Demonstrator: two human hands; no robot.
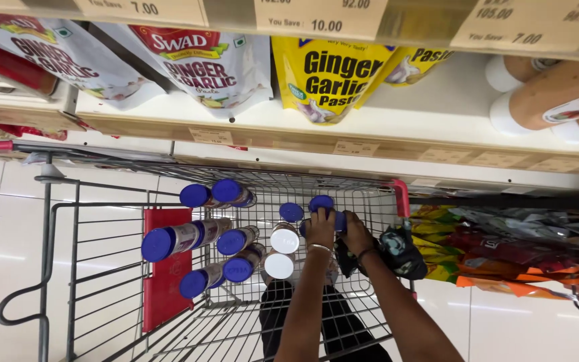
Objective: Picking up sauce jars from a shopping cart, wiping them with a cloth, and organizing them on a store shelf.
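Both my arms reach down into a wire shopping cart (102, 268). My left hand (321, 226) and my right hand (355, 230) are together on a blue-capped jar (322, 203) at the cart's far right corner. A second blue-capped jar (291, 212) stands just left of it, with two white-capped jars (284, 240) in front. Several more blue-capped jars (169, 241) lie on their sides on the cart's red fold-out seat (165, 281). A dark patterned pouch (402, 251) hangs at my right wrist.
Store shelves (370, 144) stand beyond the cart, with white and yellow stand-up pouches (323, 77) and brown white-capped bottles (544, 94) on them. Colourful snack packets (504, 255) fill a lower shelf at the right. White floor tiles (8, 234) lie to the left.
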